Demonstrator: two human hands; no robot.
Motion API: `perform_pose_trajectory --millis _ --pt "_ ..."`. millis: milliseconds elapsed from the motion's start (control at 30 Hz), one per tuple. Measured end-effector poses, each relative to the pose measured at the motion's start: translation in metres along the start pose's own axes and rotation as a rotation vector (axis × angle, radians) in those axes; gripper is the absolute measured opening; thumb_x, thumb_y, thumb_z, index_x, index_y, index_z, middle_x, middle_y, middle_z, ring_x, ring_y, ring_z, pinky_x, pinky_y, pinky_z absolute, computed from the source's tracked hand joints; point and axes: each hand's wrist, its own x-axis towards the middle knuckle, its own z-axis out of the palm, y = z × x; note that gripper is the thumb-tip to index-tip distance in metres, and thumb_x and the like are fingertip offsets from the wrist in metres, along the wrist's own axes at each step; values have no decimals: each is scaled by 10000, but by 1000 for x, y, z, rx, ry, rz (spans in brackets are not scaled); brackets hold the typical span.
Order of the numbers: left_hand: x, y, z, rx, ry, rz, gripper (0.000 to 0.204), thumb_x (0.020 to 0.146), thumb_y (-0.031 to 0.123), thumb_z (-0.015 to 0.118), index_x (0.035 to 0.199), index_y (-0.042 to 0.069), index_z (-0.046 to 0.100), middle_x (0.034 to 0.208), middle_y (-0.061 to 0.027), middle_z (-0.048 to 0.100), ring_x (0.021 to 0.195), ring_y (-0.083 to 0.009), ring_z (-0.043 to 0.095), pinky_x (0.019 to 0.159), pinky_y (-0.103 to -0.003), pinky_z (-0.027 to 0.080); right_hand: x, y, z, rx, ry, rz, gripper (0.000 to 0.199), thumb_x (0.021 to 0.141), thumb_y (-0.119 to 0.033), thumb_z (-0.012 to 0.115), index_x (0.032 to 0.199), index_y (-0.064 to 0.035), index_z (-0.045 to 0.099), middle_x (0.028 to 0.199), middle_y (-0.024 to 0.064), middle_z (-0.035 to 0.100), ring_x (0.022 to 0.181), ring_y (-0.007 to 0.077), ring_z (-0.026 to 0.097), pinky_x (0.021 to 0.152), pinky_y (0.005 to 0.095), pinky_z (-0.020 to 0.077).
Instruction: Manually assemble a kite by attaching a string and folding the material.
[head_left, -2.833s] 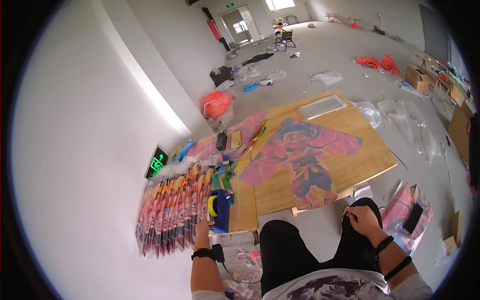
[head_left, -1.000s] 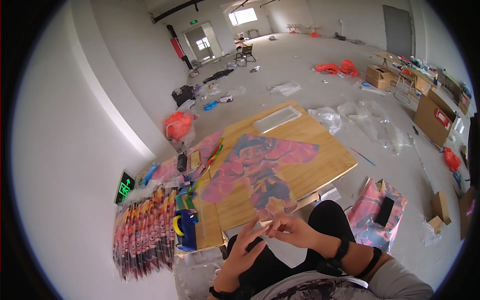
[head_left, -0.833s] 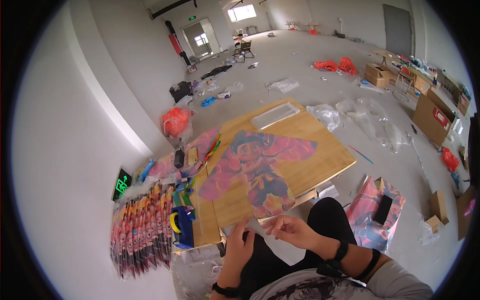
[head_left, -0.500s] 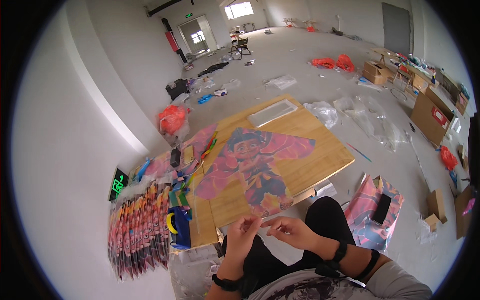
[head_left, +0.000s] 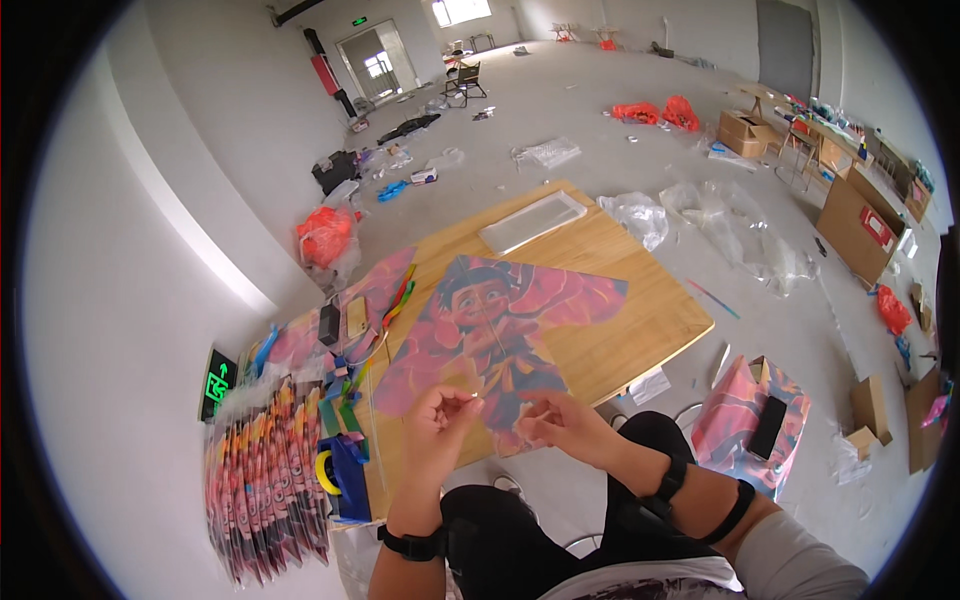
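Observation:
A kite printed with a cartoon character point(head_left: 500, 310) in pink, red and dark blue lies spread on the wooden table point(head_left: 650, 325). A thin line runs down its middle. Over the kite's lower left side, my left hand point(head_left: 440, 420) is closed in a pinch; whatever is between the fingertips is too small to make out. My right hand point(head_left: 562, 428) is by the kite's lower end, its fingers bent together in a pinch. What they hold, if anything, is hidden. The two hands are apart.
Left of the kite are a blue tape dispenser point(head_left: 348, 480) with yellow tape, a gold phone point(head_left: 357, 317) and a black box point(head_left: 328, 325). Packed kites point(head_left: 265, 480) hang at the table's left edge. A clear plastic packet point(head_left: 533, 222) lies at the back; a printed box point(head_left: 745, 415) stands right.
My hands have moved apart and farther forward over the kite; they were close together near the table's front edge. The kite's lower end has shifted, and the view has tilted slightly.

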Motion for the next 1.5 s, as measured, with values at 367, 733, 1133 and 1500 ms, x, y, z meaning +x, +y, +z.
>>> perform_pose_trajectory --millis 367,733,1133,1500 --pt "77 -77 12 -26 -95 -136 144 903 31 753 1024 23 674 936 1 686 836 -58 598 748 -225 476 105 69 -12 32 14 -84 247 958 -225 708 1116 -36 697 891 10 672 786 71 615 702 246 494" --pt "136 -192 38 172 24 -168 166 896 44 748 1039 20 667 894 -10 674 806 -81 609 737 -240 490 161 115 -18 84 187 204 231 967 -242 698 964 -11 674 799 29 690 656 87 647 587 264 507" --pt "177 -240 41 480 -4 -2 99 879 80 755 913 58 665 976 -37 552 831 -150 557 735 -288 478 203 124 -44 -244 233 261 312 977 -274 636 834 3 664 650 92 690 556 199 684 547 335 517" --pt "191 -244 38 391 -51 -62 108 839 49 781 889 25 688 1031 -56 556 832 -159 562 759 -287 487 217 130 -40 -620 274 132 258 951 -251 635 818 -39 696 549 61 658 540 202 683 601 349 546"
